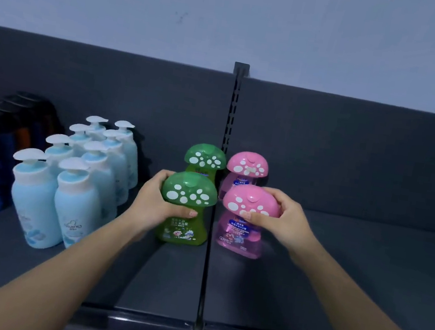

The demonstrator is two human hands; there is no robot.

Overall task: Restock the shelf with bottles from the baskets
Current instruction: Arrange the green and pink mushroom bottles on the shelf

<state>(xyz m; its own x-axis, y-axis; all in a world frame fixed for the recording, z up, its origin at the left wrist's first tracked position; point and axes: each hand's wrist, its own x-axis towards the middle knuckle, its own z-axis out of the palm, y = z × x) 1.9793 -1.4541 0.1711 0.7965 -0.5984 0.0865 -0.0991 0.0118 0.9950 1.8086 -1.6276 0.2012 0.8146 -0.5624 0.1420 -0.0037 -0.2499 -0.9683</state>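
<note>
Left hand (158, 201) curled round front green mushroom-cap bottle (186, 211), upright on shelf (334, 281). Right hand (284, 218) grips cap of front pink bottle (244, 222), beside it across divider (209, 248). Matching green (205, 158) and pink (246, 169) bottles behind. Pale blue pump bottles (72, 185) cluster left.

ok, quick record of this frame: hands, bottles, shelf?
left hand: grips front green bottle at its mushroom cap
right hand: grips front pink bottle at its cap
rear green bottle: upright, behind the held green one
rear pink bottle: upright, behind the held pink one
blue pump bottles: upright, two rows, left of the green pair
shelf: dark grey
baskets: not in view
</note>
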